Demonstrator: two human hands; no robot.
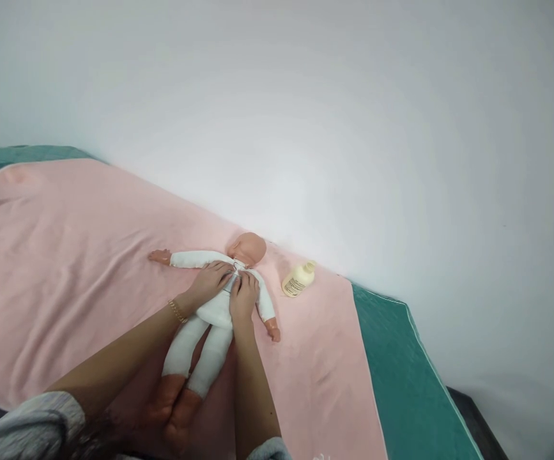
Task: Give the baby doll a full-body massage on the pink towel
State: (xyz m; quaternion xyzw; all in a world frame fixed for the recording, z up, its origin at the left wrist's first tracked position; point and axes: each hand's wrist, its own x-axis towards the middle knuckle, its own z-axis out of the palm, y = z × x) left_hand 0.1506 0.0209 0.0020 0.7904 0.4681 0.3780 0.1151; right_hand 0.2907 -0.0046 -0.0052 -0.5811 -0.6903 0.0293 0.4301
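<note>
Doll [209, 313] chest is covered by both hands. Bottle [298, 280] label print is too small to read. Lower frame edge crops both sleeves.

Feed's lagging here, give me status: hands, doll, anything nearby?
Left hand and right hand both on the doll chest, fingers pinching its white suit. Doll flat on pink towel. Lotion bottle lies beside its head, apart.

A baby doll [212, 300] in a white suit lies on its back on a pink towel [66, 255] spread over a green bed [401, 370]. The left hand [209, 281] and right hand [244, 295] rest together on its chest, fingers [226, 269] at the suit's front. A cream bottle [298, 280] lies near the doll's head, against the white wall [353, 128].
</note>
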